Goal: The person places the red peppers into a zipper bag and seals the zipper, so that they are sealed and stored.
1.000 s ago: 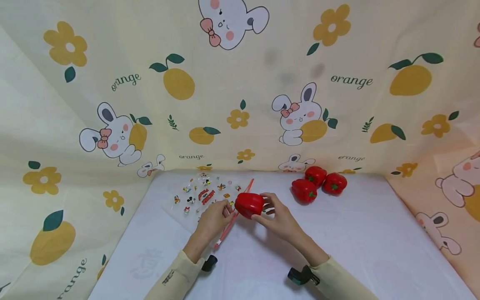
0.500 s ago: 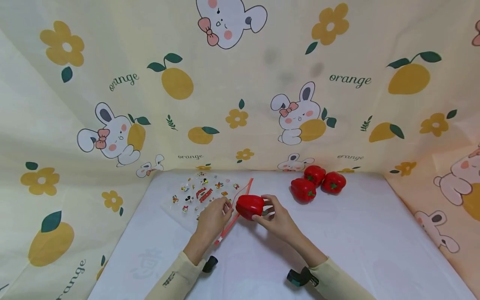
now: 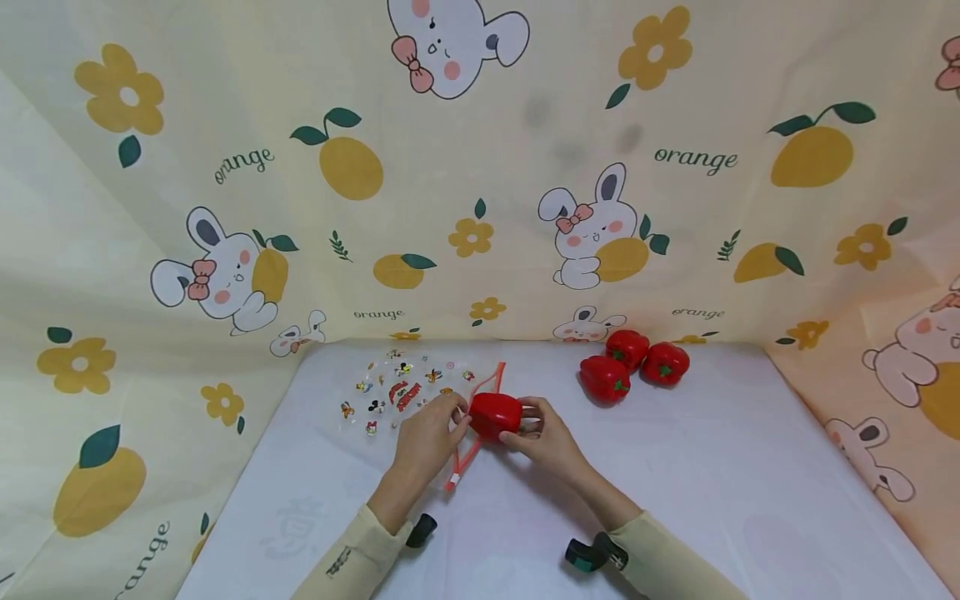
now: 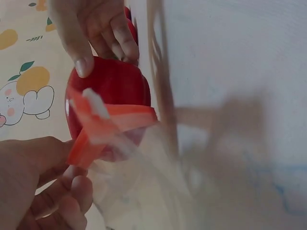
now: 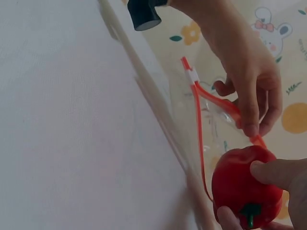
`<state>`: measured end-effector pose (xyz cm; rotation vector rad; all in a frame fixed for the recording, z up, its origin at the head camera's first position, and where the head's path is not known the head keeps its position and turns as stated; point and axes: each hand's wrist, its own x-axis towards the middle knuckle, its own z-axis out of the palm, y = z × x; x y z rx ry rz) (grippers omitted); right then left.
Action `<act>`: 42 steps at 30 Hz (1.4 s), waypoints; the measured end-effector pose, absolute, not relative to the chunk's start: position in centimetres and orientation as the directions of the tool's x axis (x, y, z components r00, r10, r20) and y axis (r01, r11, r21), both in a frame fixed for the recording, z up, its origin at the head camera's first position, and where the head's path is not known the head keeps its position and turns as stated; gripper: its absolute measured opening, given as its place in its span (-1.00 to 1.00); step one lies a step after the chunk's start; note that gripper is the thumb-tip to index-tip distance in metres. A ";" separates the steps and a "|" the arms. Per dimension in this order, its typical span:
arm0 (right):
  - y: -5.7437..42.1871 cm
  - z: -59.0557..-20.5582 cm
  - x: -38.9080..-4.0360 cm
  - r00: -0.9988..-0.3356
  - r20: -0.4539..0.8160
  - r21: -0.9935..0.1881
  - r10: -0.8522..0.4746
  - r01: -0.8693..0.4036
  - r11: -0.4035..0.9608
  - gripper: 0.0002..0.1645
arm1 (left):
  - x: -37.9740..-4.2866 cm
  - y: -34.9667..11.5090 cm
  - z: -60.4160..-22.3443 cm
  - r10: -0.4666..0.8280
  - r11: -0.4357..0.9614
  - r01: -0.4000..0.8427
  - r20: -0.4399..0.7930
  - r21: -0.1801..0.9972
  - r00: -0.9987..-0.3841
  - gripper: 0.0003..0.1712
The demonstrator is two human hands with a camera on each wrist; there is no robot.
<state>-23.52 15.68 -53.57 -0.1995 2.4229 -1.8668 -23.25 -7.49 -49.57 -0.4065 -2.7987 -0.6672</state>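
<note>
Orange bag rim (image 4: 134,116) spread wider, left hand (image 3: 426,429) pinching it, right hand (image 3: 551,446) gripping red pepper (image 3: 495,414)

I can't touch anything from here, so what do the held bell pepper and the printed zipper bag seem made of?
Bell pepper: glossy, with highlights; perhaps plastic or foam given its even red, but possibly real.
Zipper bag: likely smooth, thin plastic film, as the white tabletop shows through.

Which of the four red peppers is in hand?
The pepper at the open bag, gripped by the right hand; the other three peppers sit clustered toward the far edge of the table.
</note>
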 end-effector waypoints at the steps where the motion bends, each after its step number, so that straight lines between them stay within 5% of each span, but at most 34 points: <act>1: 15.6 -53.6 -23.6 -0.988 0.015 -0.966 -0.151 -0.053 0.252 -0.15 | -23.2 -7.5 -49.5 0.215 0.856 0.321 0.288 0.404 -0.933 -0.79; 17: 13.2 -54.2 -24.5 -0.985 0.092 -0.976 -0.148 -0.119 0.182 -0.15 | -23.0 -7.6 -49.0 0.281 0.812 0.382 0.279 0.441 -0.918 -0.81; 30: 12.0 -54.9 -26.3 -0.985 0.038 -0.974 -0.171 -0.074 0.213 -0.14 | -23.2 -7.9 -49.0 0.289 0.787 0.393 0.278 0.476 -0.916 -0.80; 42: 11.3 -55.2 -27.1 -0.970 0.112 -0.988 -0.216 -0.133 0.083 -0.41 | -23.5 -8.1 -49.3 0.288 0.784 0.398 0.288 0.476 -0.913 -0.80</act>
